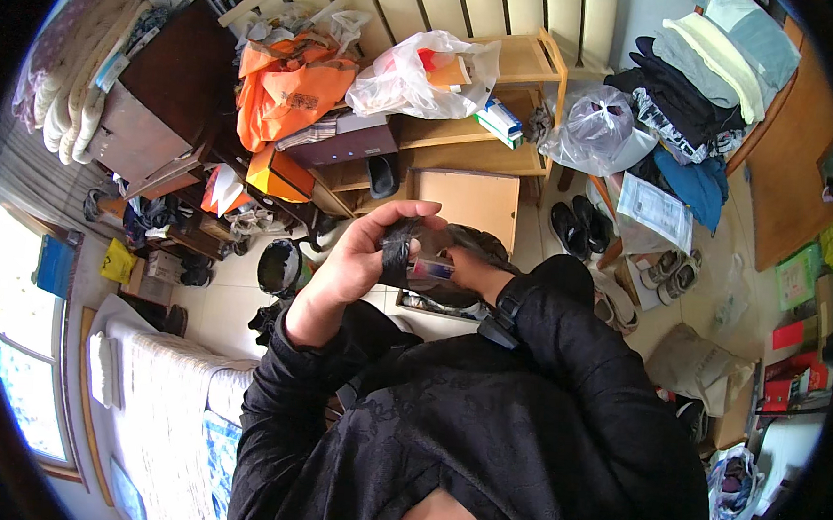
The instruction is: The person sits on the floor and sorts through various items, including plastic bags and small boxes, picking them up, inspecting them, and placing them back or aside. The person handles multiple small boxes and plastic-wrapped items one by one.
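My left hand (pixel 360 257) grips the rim of a thin black plastic bag (pixel 397 255), its thumb and fingers pinching the edge. My right hand (pixel 474 271) reaches into the same bag from the right, its fingers at a small box with pink and blue print (pixel 433 267). Part of the right hand is hidden by the bag's film, so its hold on the box is unclear. Just beyond the bag stands an open cardboard box (pixel 465 202). Below the bag, a shallow box of dark items (pixel 442 306) rests on the floor.
A wooden shelf rack (pixel 451 131) ahead carries an orange bag (pixel 291 84), a white plastic bag (pixel 415 83) and a black slipper (pixel 383 175). Black shoes (pixel 579 226) and a chair piled with clothes (pixel 686 97) are at right; a black bucket (pixel 280 267) stands left.
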`<state>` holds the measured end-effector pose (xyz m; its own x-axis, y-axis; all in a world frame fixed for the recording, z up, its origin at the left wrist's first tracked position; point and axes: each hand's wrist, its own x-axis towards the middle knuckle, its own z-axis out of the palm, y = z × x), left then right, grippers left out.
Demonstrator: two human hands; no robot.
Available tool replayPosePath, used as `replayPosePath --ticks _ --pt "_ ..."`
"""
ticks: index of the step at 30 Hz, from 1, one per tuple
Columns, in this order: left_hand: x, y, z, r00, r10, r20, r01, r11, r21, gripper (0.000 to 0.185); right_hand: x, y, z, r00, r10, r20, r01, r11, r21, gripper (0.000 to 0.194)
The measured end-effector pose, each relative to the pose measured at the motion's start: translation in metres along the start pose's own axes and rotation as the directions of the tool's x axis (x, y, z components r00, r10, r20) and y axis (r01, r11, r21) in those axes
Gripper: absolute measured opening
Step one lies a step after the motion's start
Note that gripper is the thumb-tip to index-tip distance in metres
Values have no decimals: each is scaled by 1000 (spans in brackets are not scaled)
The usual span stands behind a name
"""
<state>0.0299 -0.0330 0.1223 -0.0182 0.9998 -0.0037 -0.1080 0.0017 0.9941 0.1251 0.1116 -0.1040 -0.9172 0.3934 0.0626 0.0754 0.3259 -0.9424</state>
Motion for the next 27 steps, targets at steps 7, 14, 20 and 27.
replayPosePath --ticks 7,14,20,27 --pt "-22 2 1 989 145 -34 -139 982 124 52 -18 -59 -28 997 -33 -69 18 978 -209 52" --pt "-44 2 7 977 213 -11 -210 971 118 47 -26 -91 -60 999 31 -13 -34 934 -356 53" --pt "-46 4 15 972 234 14 -233 962 139 46 -38 -103 -77 998 45 48 -30 961 -274 47" --pt "-44 4 17 971 238 -2 -236 965 115 46 -43 -102 -83 998 -57 -4 50 901 -432 45"
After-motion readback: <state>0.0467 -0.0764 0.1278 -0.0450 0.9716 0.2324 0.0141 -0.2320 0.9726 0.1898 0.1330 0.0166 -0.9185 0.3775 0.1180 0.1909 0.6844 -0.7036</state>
